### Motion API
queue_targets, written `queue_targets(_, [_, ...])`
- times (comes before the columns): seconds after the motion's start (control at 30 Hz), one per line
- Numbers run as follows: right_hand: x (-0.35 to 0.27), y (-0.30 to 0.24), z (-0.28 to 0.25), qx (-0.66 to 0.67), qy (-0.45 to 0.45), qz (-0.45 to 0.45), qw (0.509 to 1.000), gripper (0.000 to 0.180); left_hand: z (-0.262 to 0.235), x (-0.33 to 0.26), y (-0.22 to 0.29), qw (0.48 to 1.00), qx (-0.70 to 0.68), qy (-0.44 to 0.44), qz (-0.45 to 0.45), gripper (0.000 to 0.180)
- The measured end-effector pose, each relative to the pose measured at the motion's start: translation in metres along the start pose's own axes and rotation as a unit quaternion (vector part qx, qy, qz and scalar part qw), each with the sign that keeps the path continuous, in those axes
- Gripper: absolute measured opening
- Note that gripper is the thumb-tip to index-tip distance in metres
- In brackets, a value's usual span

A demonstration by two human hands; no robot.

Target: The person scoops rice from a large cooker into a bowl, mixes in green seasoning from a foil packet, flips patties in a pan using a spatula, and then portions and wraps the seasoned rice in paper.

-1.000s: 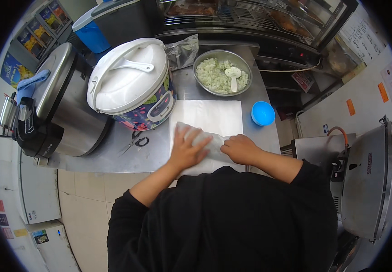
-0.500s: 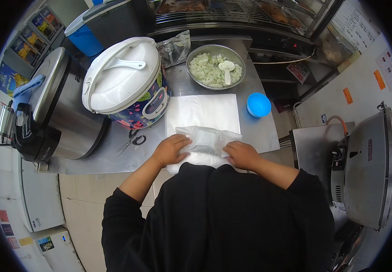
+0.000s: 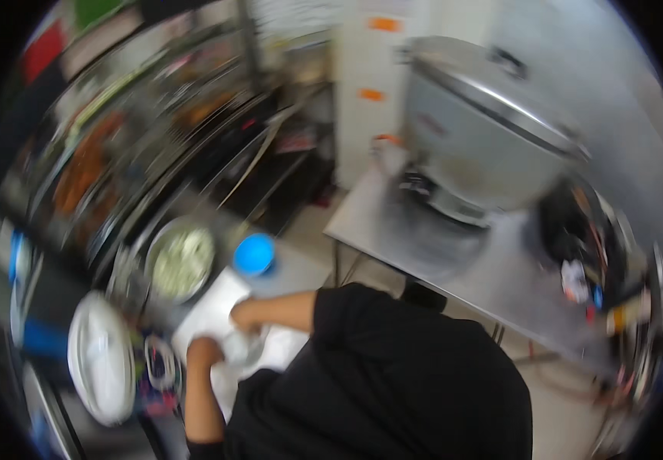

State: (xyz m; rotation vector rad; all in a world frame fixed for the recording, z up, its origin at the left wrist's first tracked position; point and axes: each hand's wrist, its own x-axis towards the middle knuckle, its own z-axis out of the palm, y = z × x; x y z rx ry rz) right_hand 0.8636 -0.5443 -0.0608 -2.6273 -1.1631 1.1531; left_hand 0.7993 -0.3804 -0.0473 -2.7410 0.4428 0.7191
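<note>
The whole view is smeared by motion. My left hand [image 3: 205, 352] and my right hand [image 3: 245, 316] are close together, closed on the edges of a translucent wrapping sheet [image 3: 243, 349] that looks bunched or folded between them. Their fingertips are too blurred to make out singly. Beneath lies a stack of white paper [image 3: 210, 305] on the metal table. Beyond the paper sits a metal bowl of pale green-white rice [image 3: 184, 262]. A small blue bowl [image 3: 255, 254] stands to its right.
At the left is a patterned container with a white lid [image 3: 101, 360]. A glass-sided food cabinet [image 3: 109, 153] rises behind the rice. On the right, a large metal cooker [image 3: 462, 130] stands on a steel table [image 3: 454, 268], with cluttered items [image 3: 584, 268] at its far right.
My view and body have swung to the right, bringing the large cooker towards the middle. The work table now appears at lower left. Both hands remain at the wrapping sheet.
</note>
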Motion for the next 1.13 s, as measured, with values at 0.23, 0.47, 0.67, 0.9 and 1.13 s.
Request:
queue_targets(0.23, [-0.073, -0.024, 0.051, 0.226, 0.349, 0.002, 0.909, 0.027, 0.051, -0.052, 0.056, 0.878, -0.265, 0.382, -0.11, 0.018])
queue_targets(0.47, [-0.039, -0.014, 0.051, 0.161, 0.287, 0.009, 0.944, 0.021, 0.039, -0.072, 0.068, 0.86, -0.373, 0.347, -0.003, 0.033])
queue_targets(0.67, [-0.059, -0.048, 0.051, 0.405, 0.442, 0.053, 0.799, 0.036, 0.023, -0.055, 0.076, 0.27, -0.938, 0.216, 0.012, 0.057])
queue_targets(0.9, [-0.04, -0.059, 0.048, 0.458, 0.342, -0.144, 0.807, 0.05, 0.016, -0.042, 0.072, 0.261, -0.934, 0.22, -0.104, 0.06])
queue_targets(1.13, [-0.063, -0.077, 0.031, 0.402, 0.276, -0.23, 0.842, 0.094, 0.063, -0.033, 0.048, 0.475, -0.795, 0.351, -0.137, 0.057])
